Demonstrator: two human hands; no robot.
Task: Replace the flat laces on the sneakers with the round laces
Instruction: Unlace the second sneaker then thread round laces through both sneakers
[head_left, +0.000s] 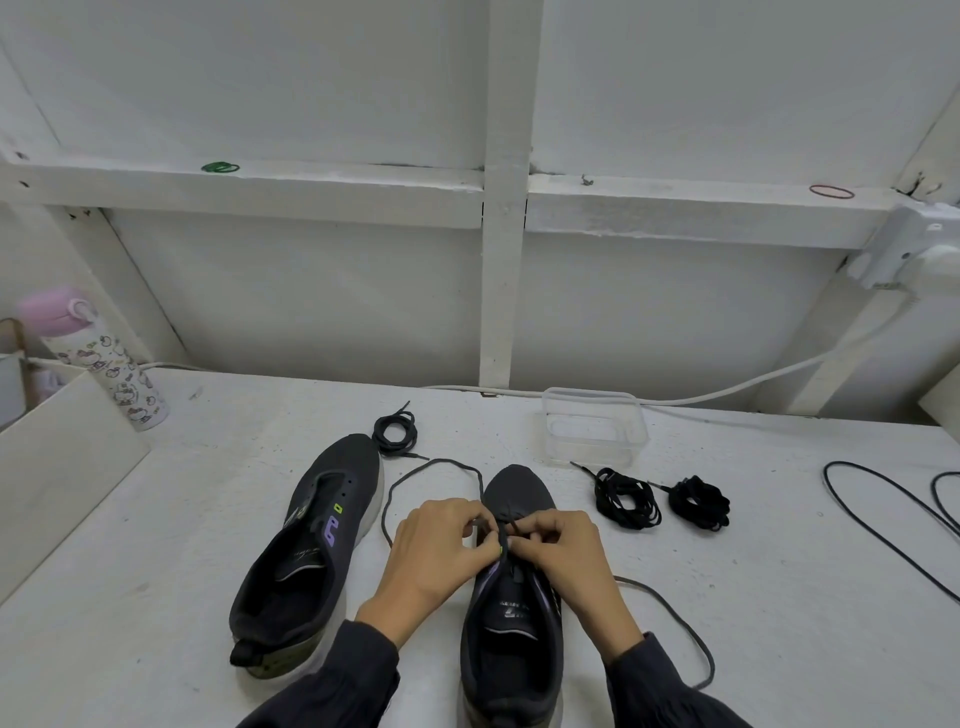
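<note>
I am working over the right shoe (519, 493), which is standing toe away from me so the eyelets are facing my fingers. My left hand (436, 551) and right hand (561, 545) are both curling in and pinching the grey lace (387, 512) at the middle rows. I judge I am drawing it out. Its slack is trailing in a loop past the toe and in a long tail down the right side. The left shoe (311, 530) is lying just beside, already bare of lacing, with a coiled lace (395, 428) parked at its toe. Two black bundles (626, 498) are waiting to the right, near at hand, probably the round pair. The shoe itself is looking dark grey with purple trim.
</note>
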